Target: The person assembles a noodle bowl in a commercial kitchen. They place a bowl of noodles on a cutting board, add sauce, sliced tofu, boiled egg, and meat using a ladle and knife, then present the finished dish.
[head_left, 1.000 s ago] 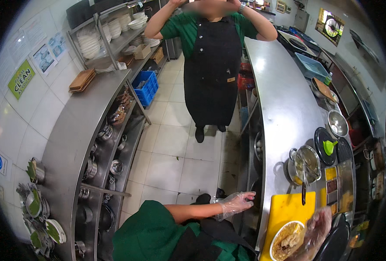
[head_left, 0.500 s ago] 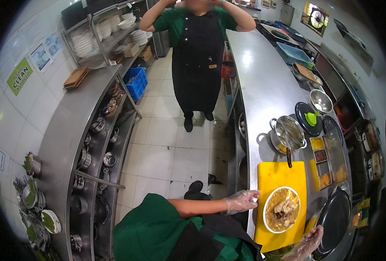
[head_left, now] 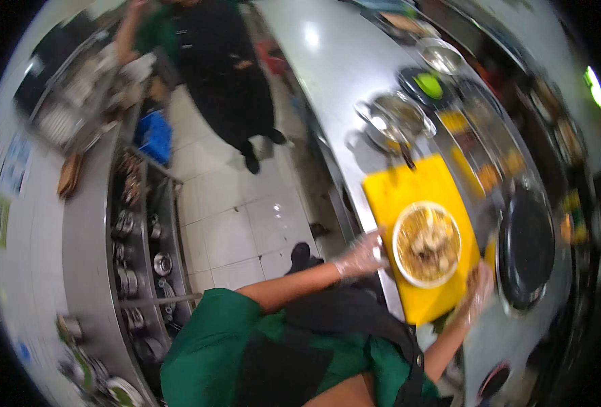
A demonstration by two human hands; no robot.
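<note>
A round white bowl [head_left: 398, 245] of yellowish noodle-like food, topped with pale chunks and egg-like slices, sits on a yellow cutting board [head_left: 419, 180]. My left hand [head_left: 363, 255], in a clear plastic glove, is at the board's left edge, beside the bowl and apart from it. Its fingers are bent together around a small whitish spot that I cannot make out. Also in a clear glove, my right hand [head_left: 478, 281] is by the board's right edge. Its fingers are bent but smeared, so what they hold, if anything, does not show.
Beyond the board stand a two-handled metal pot [head_left: 390, 108] and topping trays [head_left: 455, 122]. A black oval plate [head_left: 527, 247] lies to the right. Across the aisle runs a steel shelf counter [head_left: 90, 230] with pans. A person in a black apron [head_left: 222, 74] stands in the aisle.
My view has turned and shifted, so the counter sits higher and is tilted. My right hand has come up along the board's right side. The left hand stays at the left edge.
</note>
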